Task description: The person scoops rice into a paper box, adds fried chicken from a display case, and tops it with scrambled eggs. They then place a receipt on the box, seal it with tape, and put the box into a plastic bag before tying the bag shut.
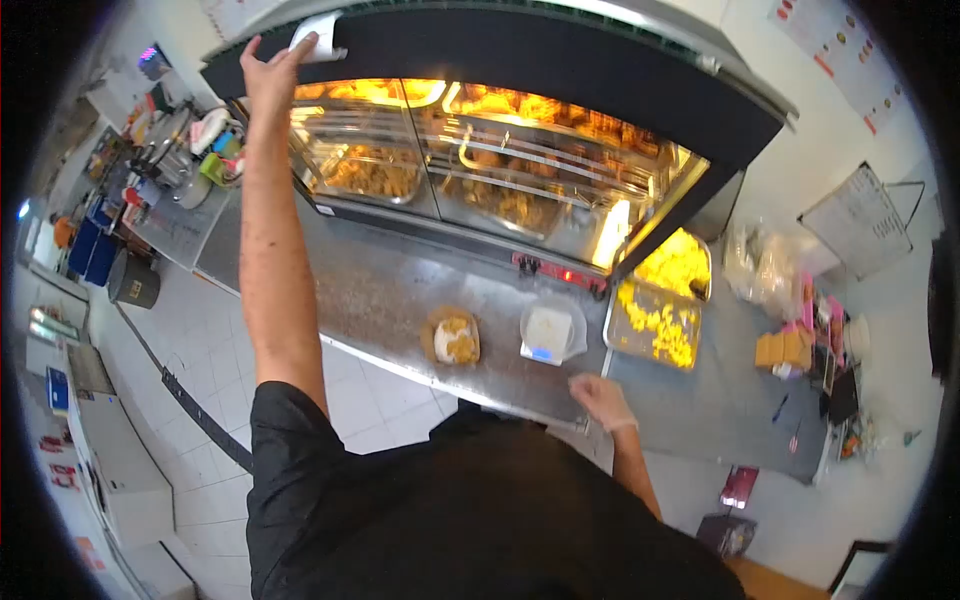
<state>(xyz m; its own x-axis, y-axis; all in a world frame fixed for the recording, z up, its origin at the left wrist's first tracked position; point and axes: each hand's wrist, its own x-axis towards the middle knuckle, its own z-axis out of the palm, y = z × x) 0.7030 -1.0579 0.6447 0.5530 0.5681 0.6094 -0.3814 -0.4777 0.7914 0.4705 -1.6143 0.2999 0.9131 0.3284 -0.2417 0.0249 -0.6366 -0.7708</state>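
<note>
Slip [318,38]: white paper, up at the left end of the heated cabinet's [560,68] dark top edge
Left hand [275,68]: reaching up there, fingers spread, one against the slip; can't tell if it's properly pinched
Right hand [603,402]: clear-gloved, loosely curled by the table [380,300] edge; can't tell if anything's inside
Food bowl [428,342]: sits left of the clear tub [578,338]
Slip tip: probably pinch it near the edge, no crumpling, arm [280,280] clear of the cabinet
</note>
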